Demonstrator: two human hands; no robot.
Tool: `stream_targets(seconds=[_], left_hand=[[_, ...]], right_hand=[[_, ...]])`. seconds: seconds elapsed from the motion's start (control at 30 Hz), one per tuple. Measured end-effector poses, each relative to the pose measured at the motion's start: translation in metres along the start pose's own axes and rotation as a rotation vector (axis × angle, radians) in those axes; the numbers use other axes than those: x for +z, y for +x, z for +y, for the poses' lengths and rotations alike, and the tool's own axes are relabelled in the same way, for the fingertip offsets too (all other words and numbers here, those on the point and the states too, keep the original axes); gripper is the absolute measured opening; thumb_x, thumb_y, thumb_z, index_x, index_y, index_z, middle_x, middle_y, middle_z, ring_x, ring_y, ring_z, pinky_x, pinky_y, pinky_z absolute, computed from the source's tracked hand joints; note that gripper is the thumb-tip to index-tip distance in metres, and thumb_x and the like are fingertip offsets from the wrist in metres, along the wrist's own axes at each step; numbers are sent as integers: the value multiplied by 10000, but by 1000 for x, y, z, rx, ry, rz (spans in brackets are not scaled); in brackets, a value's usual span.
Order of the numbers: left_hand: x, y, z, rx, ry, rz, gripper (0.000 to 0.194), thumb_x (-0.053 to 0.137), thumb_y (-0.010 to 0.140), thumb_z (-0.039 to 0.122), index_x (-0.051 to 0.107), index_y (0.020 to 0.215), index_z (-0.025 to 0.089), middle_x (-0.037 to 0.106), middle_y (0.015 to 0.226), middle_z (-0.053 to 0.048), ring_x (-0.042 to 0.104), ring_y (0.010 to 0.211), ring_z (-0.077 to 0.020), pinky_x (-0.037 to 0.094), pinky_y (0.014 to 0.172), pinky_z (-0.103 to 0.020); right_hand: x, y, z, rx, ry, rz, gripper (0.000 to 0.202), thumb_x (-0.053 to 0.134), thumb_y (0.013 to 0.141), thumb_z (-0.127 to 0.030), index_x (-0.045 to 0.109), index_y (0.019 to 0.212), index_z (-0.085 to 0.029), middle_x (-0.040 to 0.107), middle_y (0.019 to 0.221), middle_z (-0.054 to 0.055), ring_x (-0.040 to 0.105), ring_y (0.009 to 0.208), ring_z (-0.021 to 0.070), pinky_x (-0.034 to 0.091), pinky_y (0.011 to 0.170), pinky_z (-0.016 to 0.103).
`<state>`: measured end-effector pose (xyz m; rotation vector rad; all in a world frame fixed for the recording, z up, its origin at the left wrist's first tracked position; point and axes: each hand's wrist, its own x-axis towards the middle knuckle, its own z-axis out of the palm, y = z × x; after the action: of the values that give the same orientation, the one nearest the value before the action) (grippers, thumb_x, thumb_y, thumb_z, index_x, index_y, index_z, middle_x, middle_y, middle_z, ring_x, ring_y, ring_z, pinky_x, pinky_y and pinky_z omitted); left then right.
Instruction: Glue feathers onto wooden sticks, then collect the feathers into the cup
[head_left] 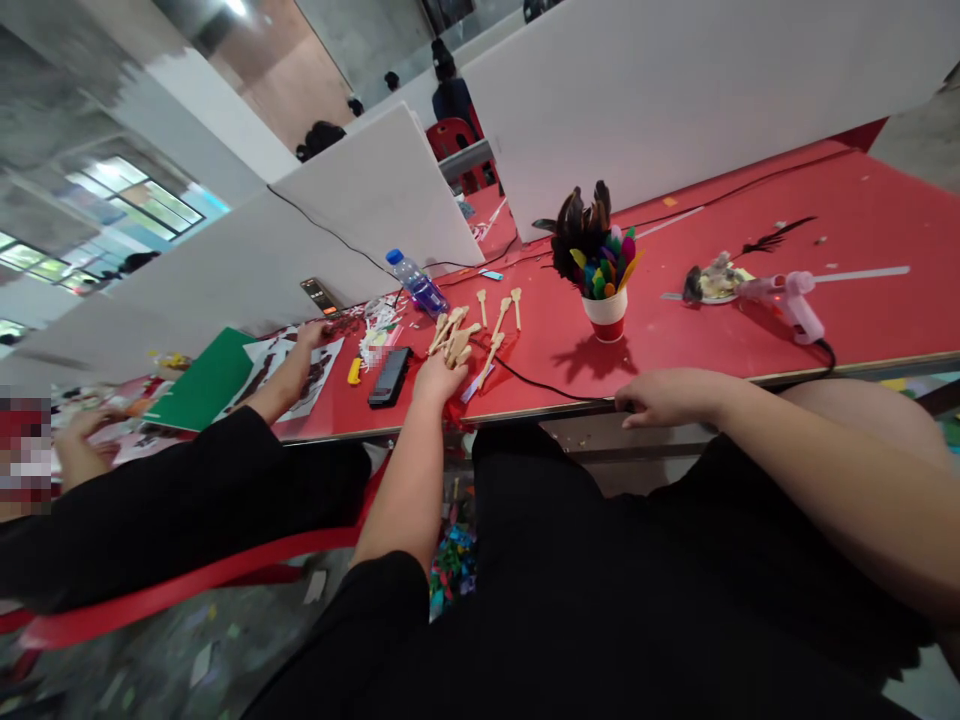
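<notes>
My left hand (441,380) reaches to the table's front edge, its fingers closed around light wooden sticks (456,342) with wide, rounded heads. Several similar loose sticks (502,312) lie just beyond, some over a red transparent piece. My right hand (664,397) rests at the table edge, fingers loosely bent and thumb apart, with nothing visible in it. A black cable (536,385) runs up to its fingertips. Behind stands a red-and-white cup (606,316) filled with colourful and dark feathers (589,245).
On the right of the red table (885,310) lies a pink glue gun (787,300) beside a messy small dish (718,280). To the left are a phone (390,378), a yellow cutter (354,372) and a bottle (418,285). A co-worker's arm (289,385) reaches over patterned sheets. White panels (675,100) stand behind.
</notes>
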<state>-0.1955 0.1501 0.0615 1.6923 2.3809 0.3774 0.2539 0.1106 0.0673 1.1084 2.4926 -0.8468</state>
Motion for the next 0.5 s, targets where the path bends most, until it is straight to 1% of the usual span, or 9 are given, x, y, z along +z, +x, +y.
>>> stream_targets(seconds=[0.07,0.13,0.2,0.27,0.33,0.37,0.4,0.43,0.5], left_hand=[[-2,-7,2,-34,39,92,625,813,925,372,732,1529,232,822,1387,-184,785,1257,-391,595,1020,-421],[0,-11,11,-5,18,143,587,777,968,409,732,1526,231,828,1367,-180,791,1243,-383,595,1017,-415],[5,-11,24,67,3,98,594,798,968,469,742,1517,248,837,1352,-160,784,1257,-376,590,1047,-412],[9,-7,34,122,42,-3,589,864,917,504,794,1435,232,843,1326,-173,773,1271,-397,585,1084,-433],[9,-2,38,137,85,-82,543,926,854,479,844,1320,212,846,1304,-191,768,1276,-423,585,1105,-455],[7,0,37,141,76,-103,523,947,828,454,856,1284,216,848,1298,-186,768,1279,-426,587,1110,-457],[5,2,35,150,37,-102,513,959,811,433,861,1270,226,850,1297,-171,769,1283,-420,591,1114,-453],[3,3,32,162,-35,-73,511,961,806,419,860,1271,233,852,1292,-153,774,1280,-405,600,1111,-443],[0,3,26,190,-280,46,511,924,849,434,841,1308,225,858,1247,-125,797,1223,-357,633,1067,-419]], right_hand=[[-1,0,-1,-6,-3,7,437,657,1019,-465,804,1338,-205,821,1200,153,753,1048,335,460,799,393],[-1,0,-2,5,7,4,447,659,1019,-476,801,1347,-207,818,1209,155,752,1047,335,461,799,391],[-2,0,-2,24,19,-7,452,663,1019,-481,794,1354,-208,816,1219,158,750,1040,332,461,797,388],[-3,0,-2,29,21,-15,451,659,1023,-481,788,1357,-207,815,1219,159,748,1034,328,462,798,387],[-4,-2,-3,34,16,-18,453,653,1026,-479,786,1358,-201,815,1212,159,748,1041,329,464,800,390],[-5,-3,-4,38,14,-20,458,649,1029,-479,784,1364,-198,815,1216,158,748,1046,330,464,799,392],[-5,-3,-4,43,11,-22,463,646,1031,-478,782,1372,-196,815,1225,158,749,1052,331,464,798,393],[-5,-4,-4,48,9,-26,466,645,1032,-475,780,1380,-196,816,1235,158,749,1057,332,465,797,393],[-4,-4,-4,48,2,-32,474,647,1031,-472,775,1395,-198,817,1252,160,750,1065,335,466,797,395]])
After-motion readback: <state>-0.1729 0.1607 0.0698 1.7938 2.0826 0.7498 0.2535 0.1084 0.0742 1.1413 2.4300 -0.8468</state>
